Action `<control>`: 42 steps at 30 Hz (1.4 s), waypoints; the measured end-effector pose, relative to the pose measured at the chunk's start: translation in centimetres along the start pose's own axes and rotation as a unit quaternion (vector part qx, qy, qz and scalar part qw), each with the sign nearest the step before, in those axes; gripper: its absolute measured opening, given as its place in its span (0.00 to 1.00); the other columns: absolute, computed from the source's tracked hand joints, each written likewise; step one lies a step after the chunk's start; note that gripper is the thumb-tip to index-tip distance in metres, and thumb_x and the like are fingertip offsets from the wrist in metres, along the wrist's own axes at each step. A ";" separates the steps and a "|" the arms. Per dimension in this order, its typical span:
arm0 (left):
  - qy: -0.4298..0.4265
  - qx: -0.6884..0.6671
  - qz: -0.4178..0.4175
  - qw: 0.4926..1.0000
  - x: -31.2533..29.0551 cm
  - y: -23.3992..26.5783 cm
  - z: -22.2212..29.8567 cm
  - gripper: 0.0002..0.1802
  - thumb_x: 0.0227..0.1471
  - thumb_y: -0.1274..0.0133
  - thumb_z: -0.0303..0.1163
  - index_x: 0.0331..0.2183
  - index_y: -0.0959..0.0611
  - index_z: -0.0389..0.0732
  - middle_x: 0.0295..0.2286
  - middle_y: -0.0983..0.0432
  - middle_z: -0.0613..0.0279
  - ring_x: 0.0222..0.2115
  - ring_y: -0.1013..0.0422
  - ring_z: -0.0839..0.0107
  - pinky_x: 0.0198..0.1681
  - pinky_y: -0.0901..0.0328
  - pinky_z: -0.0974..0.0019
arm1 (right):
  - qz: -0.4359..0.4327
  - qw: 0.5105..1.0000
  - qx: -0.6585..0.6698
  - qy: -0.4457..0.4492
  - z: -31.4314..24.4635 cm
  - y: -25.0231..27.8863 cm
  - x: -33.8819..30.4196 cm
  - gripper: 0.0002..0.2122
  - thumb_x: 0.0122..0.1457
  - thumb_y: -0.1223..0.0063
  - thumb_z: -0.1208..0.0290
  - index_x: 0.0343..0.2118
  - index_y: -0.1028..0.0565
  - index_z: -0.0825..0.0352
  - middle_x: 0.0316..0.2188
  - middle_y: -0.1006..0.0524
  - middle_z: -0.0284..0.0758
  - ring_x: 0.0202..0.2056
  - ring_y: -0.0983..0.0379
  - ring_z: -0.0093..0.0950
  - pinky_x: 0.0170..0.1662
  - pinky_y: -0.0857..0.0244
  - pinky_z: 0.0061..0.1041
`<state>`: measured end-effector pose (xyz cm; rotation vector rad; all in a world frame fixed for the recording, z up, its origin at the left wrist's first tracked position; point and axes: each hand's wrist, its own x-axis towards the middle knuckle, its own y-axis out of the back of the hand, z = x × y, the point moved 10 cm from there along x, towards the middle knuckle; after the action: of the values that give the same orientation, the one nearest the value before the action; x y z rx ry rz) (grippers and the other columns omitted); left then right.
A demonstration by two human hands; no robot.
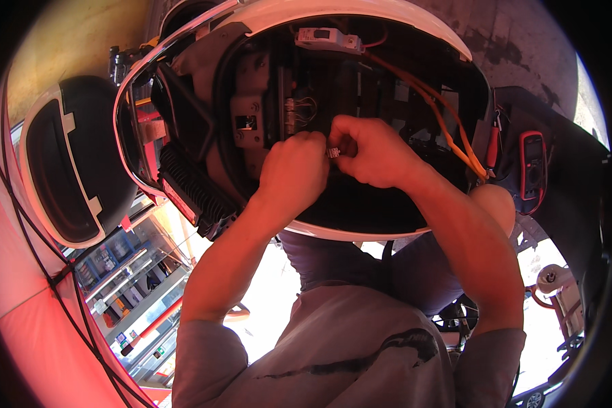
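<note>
Both my hands meet over the dark interior of an open oval scooter body [415,228]. Between them shows a small pale connector [333,153], its fine detail too small to read. My left hand [296,166] is closed, knuckles up, with its fingertips at the connector's left side. The thumb and forefinger of my right hand [381,153] curl into a loop and pinch at its right side. Just beyond the left hand, a row of wire terminals [291,115] with thin wires lies beside a metal bracket [248,115].
A grey circuit breaker [328,39] sits at the far rim, with an orange cable [449,132] running right. A red-edged multimeter [532,170] and a red-handled tool [493,143] lie at right. Left are a black finned box [190,194] and a detached dark, pale-rimmed panel [61,170].
</note>
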<state>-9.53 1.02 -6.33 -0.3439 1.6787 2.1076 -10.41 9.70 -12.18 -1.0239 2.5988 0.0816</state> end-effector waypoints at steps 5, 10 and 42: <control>0.007 -0.019 -0.026 0.999 -0.1 0.3 -0.2 0.05 0.47 0.43 0.22 0.31 0.18 0.32 0.31 0.20 0.43 0.32 0.23 0.43 0.34 0.28 0.49 | 0.005 0.999 -0.011 0.050 -0.9 -0.2 0.0 0.07 0.50 0.39 0.78 0.33 0.25 0.66 0.26 0.21 0.39 0.30 0.22 0.38 0.35 0.30 0.34; 0.010 -0.050 0.073 0.996 -1.7 4.1 1.3 0.09 0.49 0.42 0.21 0.36 0.16 0.33 0.31 0.19 0.47 0.31 0.21 0.53 0.34 0.27 0.57 | 0.004 0.998 0.005 0.061 -1.0 -0.6 0.0 0.08 0.50 0.39 0.78 0.34 0.24 0.65 0.27 0.21 0.38 0.30 0.23 0.37 0.35 0.30 0.34; 0.288 -0.649 0.308 0.633 -21.0 0.5 -20.6 0.28 0.64 0.46 0.47 0.52 0.25 0.29 0.43 0.19 0.48 0.43 0.19 0.53 0.46 0.21 0.50 | -0.139 0.987 0.075 0.040 0.1 -3.3 0.9 0.12 0.53 0.37 0.82 0.40 0.23 0.66 0.36 0.20 0.31 0.39 0.23 0.22 0.44 0.28 0.24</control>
<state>7.33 -22.64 -1.55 -1.0226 -0.0446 3.7279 -8.75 6.66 -12.32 -1.3439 2.4574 -0.2248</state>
